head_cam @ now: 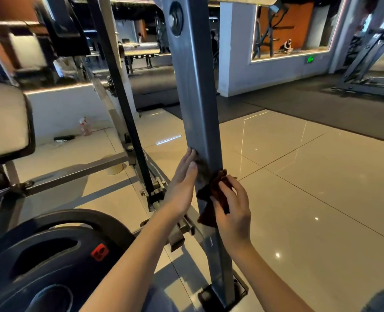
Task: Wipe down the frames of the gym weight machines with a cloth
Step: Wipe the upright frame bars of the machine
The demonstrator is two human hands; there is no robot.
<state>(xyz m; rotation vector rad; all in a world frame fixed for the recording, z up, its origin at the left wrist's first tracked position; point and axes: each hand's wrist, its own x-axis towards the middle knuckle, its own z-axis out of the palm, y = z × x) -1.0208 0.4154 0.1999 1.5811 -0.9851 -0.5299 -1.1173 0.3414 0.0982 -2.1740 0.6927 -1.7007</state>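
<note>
The right hand's fingers bend over a dark brown cloth and hold it bunched against the near face of a grey upright post, just right of centre in the frame. The left hand's fingers lie straight and flat on the post's left side, a little higher, gripping nothing. The left hand seems to steady the post while the right hand wipes.

The cloth sits on the lower half of the post. Faint streaks show on the metal above it, so I cannot tell whether that part is done. The stretch down to the foot at the bottom of the frame looks still to do, as do the bars of the bench frame at left and the machine in the upper right. The job looks far from finished.

A red tag on the weight plate at lower left is too blurred to read. So are the green wall sign at upper right and the round badge at the top of the post
</note>
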